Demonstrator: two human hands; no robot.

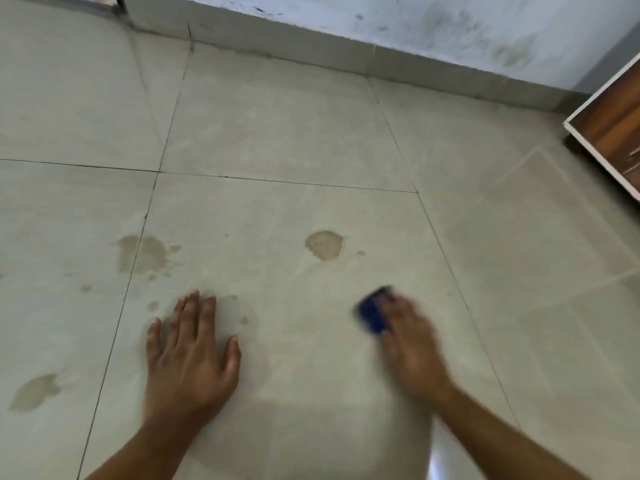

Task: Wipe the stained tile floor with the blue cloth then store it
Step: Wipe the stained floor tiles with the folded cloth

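Note:
A pale tile floor (277,126) carries brown stains. One round stain (323,244) lies in the middle, a larger splattered stain (145,254) sits across a grout line to the left, and another stain (34,391) marks the near left. My left hand (192,351) rests flat on the tile with its fingers spread. My right hand (412,344), blurred by motion, presses the small blue cloth (372,315) onto the floor, below and to the right of the round stain. Most of the cloth is hidden under the fingers.
A white wall (415,26) with a tiled skirting runs along the back. A brown wooden furniture panel (616,123) with a white edge juts in at the right. A doorway corner shows at the top left.

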